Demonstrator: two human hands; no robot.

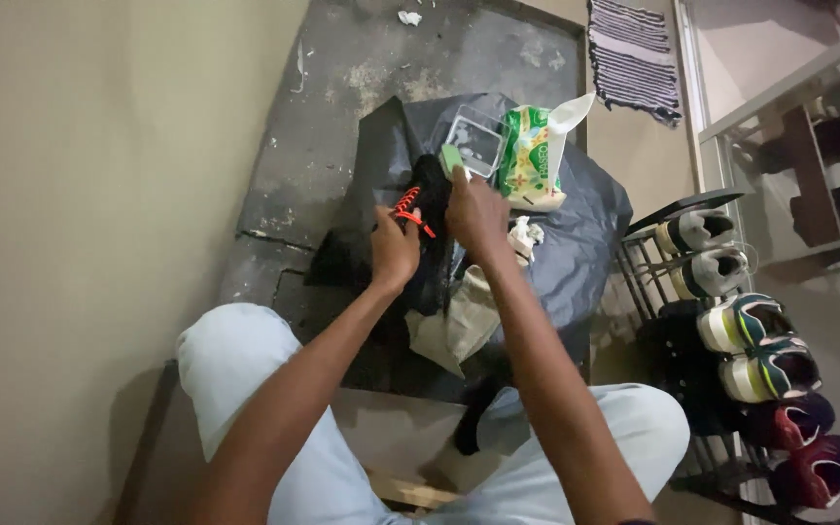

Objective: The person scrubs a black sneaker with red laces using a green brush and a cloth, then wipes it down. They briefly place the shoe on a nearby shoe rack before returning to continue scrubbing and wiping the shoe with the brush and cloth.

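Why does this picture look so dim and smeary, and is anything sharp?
Head view: dim light with dark corners; the black shoe melts into the dark plastic sheet; both hands look soft; wide-angle bending tilts the shoe rack.

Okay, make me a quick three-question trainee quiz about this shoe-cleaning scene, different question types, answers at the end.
1. True or false: the left hand holds the black shoe by its red laces.
2. What does the right hand hold? A) green brush B) spoon C) phone
3. Fill in: the shoe rack stands on the person's ____ side.

Key: 1 true; 2 A; 3 right. The clear tub and wipes pack lie on the black bag beyond the hands.
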